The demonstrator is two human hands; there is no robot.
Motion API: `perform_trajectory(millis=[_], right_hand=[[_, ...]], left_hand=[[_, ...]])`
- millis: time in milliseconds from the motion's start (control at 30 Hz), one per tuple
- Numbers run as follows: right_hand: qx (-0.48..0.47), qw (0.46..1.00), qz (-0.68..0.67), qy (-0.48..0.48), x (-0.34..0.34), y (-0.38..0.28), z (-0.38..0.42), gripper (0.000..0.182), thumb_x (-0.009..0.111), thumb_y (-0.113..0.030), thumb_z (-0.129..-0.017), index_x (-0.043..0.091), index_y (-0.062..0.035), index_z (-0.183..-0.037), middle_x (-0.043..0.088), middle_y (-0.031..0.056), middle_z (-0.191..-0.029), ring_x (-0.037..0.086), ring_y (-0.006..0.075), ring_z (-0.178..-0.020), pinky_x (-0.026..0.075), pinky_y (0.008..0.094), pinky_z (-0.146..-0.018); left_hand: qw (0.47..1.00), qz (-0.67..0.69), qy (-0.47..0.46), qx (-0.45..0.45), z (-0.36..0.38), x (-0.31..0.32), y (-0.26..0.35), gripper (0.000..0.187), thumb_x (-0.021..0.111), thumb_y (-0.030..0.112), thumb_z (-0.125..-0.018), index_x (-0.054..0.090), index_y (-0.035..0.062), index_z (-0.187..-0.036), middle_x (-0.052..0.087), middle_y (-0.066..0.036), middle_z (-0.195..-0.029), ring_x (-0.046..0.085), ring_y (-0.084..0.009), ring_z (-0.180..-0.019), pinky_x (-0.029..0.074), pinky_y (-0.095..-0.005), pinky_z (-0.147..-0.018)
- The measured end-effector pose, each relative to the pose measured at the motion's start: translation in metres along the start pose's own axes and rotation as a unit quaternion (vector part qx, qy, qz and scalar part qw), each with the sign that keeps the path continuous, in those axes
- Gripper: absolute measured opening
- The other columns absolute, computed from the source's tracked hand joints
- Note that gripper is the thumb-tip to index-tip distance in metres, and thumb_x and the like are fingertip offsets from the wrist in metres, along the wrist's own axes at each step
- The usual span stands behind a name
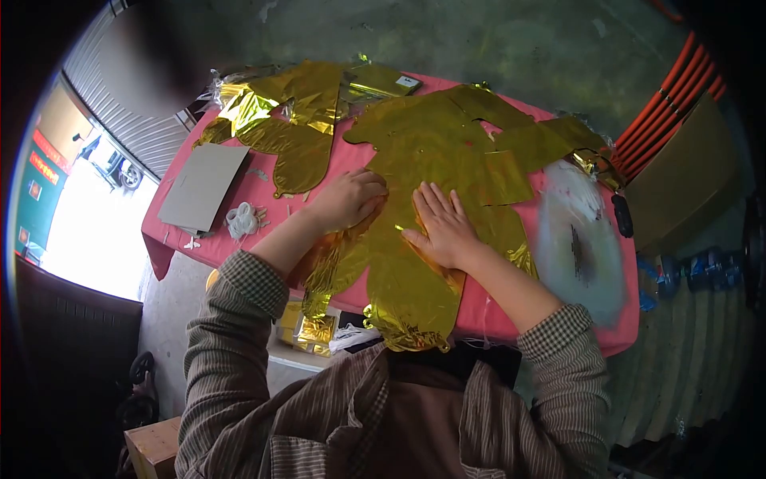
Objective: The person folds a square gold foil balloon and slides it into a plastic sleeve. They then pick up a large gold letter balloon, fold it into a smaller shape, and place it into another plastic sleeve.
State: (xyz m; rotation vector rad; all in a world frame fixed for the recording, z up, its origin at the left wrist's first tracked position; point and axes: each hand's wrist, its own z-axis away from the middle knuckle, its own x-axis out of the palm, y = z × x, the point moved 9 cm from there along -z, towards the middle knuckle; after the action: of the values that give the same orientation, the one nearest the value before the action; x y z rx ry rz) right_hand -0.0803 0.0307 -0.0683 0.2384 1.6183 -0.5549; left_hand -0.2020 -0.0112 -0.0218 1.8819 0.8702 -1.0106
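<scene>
Across gold foil (427,152), laid right hand (443,226) flat, grip apart; curled left hand (351,201) at its left side, clamping hidden, cannot tell. Noted foil spread on pink bench (491,311); left of foil, gray sheets (203,188), white string (242,219); right, translucent plastic (581,251).

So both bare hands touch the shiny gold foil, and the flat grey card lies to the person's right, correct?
No: the head view shows the flat grey card to the person's left. The left hand and right hand do touch the shiny gold foil.
</scene>
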Motion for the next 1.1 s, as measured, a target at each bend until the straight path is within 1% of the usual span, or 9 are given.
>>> perform_trajectory(millis=[100, 167, 200, 433, 500, 800, 933, 1000, 1100], right_hand=[[-0.002, 1.000, -0.012, -0.015, 0.000, 0.000, -0.002, 0.081, 0.037, -0.057, -0.089, 0.020, 0.0008, -0.143, 0.015, 0.0178, -0.151, 0.010, 0.0283, -0.141, 0.004, 0.0470, -0.113], [-0.033, 0.998, -0.032, -0.040, 0.000, -0.004, -0.005, 0.080, 0.037, -0.057, -0.090, 0.020, 0.0004, -0.143, 0.015, 0.0175, -0.151, 0.010, 0.0282, -0.141, 0.004, 0.0469, -0.113], [-0.032, 0.998, -0.031, -0.039, 0.000, -0.003, -0.008, 0.080, 0.037, -0.057, -0.090, 0.020, 0.0004, -0.143, 0.015, 0.0175, -0.151, 0.010, 0.0282, -0.141, 0.004, 0.0469, -0.113], [-0.036, 0.998, -0.039, -0.041, 0.000, -0.007, -0.035, 0.076, 0.038, -0.053, -0.091, 0.020, -0.0025, -0.144, 0.015, 0.0139, -0.151, 0.010, 0.0242, -0.141, 0.004, 0.0457, -0.113], [-0.027, 0.998, -0.039, -0.048, 0.002, -0.007, -0.042, 0.074, 0.039, -0.052, -0.091, 0.019, -0.0041, -0.144, 0.014, 0.0134, -0.152, 0.010, 0.0237, -0.141, 0.004, 0.0449, -0.113], [-0.035, 0.999, -0.001, -0.021, 0.005, -0.004, -0.051, 0.077, 0.037, -0.056, -0.090, 0.019, -0.0040, -0.144, 0.016, 0.0108, -0.152, 0.012, 0.0228, -0.141, 0.005, 0.0459, -0.114], [-0.041, 0.999, 0.018, -0.004, 0.009, -0.003, -0.050, 0.075, 0.037, -0.055, -0.091, 0.020, -0.0058, -0.145, 0.017, 0.0108, -0.152, 0.013, 0.0235, -0.141, 0.007, 0.0452, -0.113], [-0.045, 0.999, 0.021, 0.001, 0.007, -0.001, -0.053, 0.073, 0.037, -0.054, -0.091, 0.020, -0.0071, -0.145, 0.017, 0.0108, -0.151, 0.013, 0.0239, -0.141, 0.007, 0.0454, -0.113], [-0.045, 0.999, 0.024, 0.012, 0.009, 0.001, -0.053, 0.073, 0.036, -0.056, -0.091, 0.021, -0.0099, -0.145, 0.018, 0.0097, -0.151, 0.014, 0.0239, -0.140, 0.008, 0.0451, -0.113]], left_hand=[[0.999, -0.023, 0.027, 0.003, 0.005, -0.001, 0.003, 0.020, 0.055, 0.008, -0.082, 0.062, 0.0015, -0.099, 0.059, -0.012, -0.108, 0.053, -0.0314, -0.103, 0.043, -0.0399, -0.089], [0.999, -0.017, 0.027, -0.003, 0.006, 0.002, -0.001, 0.022, 0.056, 0.010, -0.081, 0.063, 0.0030, -0.101, 0.059, -0.010, -0.109, 0.053, -0.0296, -0.105, 0.043, -0.0393, -0.091], [1.000, -0.013, 0.026, -0.008, 0.006, 0.003, -0.004, 0.024, 0.057, 0.011, -0.080, 0.063, 0.0044, -0.102, 0.059, -0.008, -0.110, 0.052, -0.0279, -0.106, 0.042, -0.0388, -0.092], [0.999, -0.018, 0.037, -0.017, 0.007, 0.001, -0.003, 0.023, 0.058, 0.012, -0.079, 0.064, 0.0047, -0.100, 0.060, -0.008, -0.110, 0.052, -0.0277, -0.107, 0.042, -0.0387, -0.092], [0.999, -0.013, 0.023, -0.021, 0.007, 0.002, -0.003, 0.022, 0.058, 0.007, -0.079, 0.063, 0.0006, -0.100, 0.058, -0.013, -0.111, 0.051, -0.0307, -0.107, 0.042, -0.0392, -0.093], [0.999, -0.007, 0.036, -0.021, 0.008, 0.002, -0.004, 0.021, 0.058, 0.009, -0.080, 0.062, 0.0011, -0.099, 0.059, -0.013, -0.107, 0.052, -0.0307, -0.105, 0.042, -0.0391, -0.091], [0.999, 0.015, 0.027, -0.041, 0.008, 0.007, -0.011, 0.020, 0.058, 0.009, -0.080, 0.062, 0.0009, -0.098, 0.059, -0.013, -0.106, 0.052, -0.0306, -0.104, 0.042, -0.0392, -0.091], [0.998, -0.009, 0.062, 0.011, 0.008, 0.002, -0.006, 0.023, 0.059, 0.013, -0.079, 0.063, 0.0037, -0.099, 0.060, -0.011, -0.102, 0.054, -0.0306, -0.099, 0.044, -0.0393, -0.087], [0.999, 0.023, 0.041, 0.002, 0.008, 0.005, -0.012, 0.024, 0.059, 0.014, -0.079, 0.062, 0.0024, -0.100, 0.061, -0.013, -0.100, 0.056, -0.0325, -0.096, 0.045, -0.0401, -0.085]])
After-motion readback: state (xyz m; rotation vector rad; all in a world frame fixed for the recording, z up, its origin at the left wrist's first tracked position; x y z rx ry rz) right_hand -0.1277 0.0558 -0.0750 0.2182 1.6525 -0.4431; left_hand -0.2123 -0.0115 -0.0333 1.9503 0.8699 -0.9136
